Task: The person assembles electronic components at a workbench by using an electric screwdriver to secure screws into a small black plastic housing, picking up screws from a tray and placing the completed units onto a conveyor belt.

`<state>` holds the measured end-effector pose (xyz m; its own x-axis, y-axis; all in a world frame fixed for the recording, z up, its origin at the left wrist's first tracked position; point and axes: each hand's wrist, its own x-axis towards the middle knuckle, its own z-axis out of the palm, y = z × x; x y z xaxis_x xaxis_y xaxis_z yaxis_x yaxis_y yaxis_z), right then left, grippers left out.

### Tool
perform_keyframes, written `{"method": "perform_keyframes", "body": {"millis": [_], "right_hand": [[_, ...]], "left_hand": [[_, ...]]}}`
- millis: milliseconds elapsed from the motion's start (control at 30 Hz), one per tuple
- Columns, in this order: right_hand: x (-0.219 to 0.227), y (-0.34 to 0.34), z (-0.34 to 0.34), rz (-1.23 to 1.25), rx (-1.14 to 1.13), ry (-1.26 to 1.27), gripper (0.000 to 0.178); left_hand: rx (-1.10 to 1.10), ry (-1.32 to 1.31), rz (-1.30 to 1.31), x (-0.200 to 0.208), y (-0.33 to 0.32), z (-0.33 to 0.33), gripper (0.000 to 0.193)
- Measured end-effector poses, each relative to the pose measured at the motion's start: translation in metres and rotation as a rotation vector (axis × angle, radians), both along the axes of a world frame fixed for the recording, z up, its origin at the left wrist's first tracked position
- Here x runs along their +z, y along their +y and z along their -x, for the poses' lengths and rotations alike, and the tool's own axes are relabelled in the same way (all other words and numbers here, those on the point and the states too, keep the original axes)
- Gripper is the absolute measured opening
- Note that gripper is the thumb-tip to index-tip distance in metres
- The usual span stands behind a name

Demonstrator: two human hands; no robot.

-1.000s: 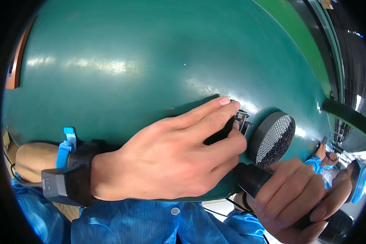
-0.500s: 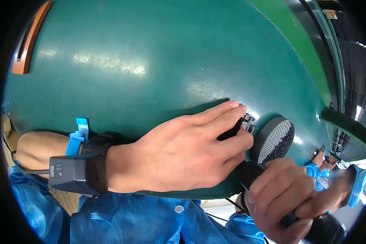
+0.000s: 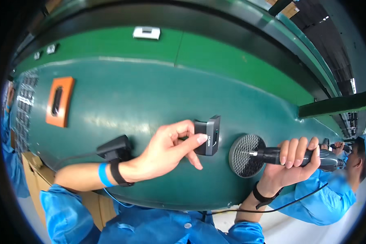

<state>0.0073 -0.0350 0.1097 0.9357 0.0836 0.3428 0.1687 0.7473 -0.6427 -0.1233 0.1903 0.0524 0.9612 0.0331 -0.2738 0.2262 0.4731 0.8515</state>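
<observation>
We pinch the black casing (image 3: 213, 135) in the left grip (image 3: 171, 145), with the thumb laid across its face. This hold leaves the casing's far end exposed, presumably for access; we cannot tell whether its underside touches the tabletop (image 3: 142, 93). We close the right grip (image 3: 296, 160) around the screwdriver (image 3: 271, 155), its shaft pointing left toward the other grip. The bit appears over the round dish (image 3: 233, 166), though contact cannot be confirmed. The dish sits between the two grips, apparently so that its small dark contents lie within easy reach of the bit. Well left of the left grip, the orange block (image 3: 68, 101) leaves the working area unobstructed.
</observation>
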Motion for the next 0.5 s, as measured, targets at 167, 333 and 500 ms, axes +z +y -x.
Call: {"method": "perform_keyframes", "body": {"millis": [167,333,500], "right_hand": [[0.006,-0.004,-0.003,0.045,-0.011,0.014,0.018],[0.011,0.010,0.000,0.114,-0.085,0.084,0.020],[0.003,0.005,0.008,0.101,-0.082,0.126,0.017]], "left_hand": [[-0.051,-0.050,-0.030,0.019,-0.003,-0.004,0.019],[-0.079,-0.033,-0.041,0.048,0.001,-0.009,0.021],[0.512,-0.730,-1.527,0.049,0.059,-0.055,0.020]]}}
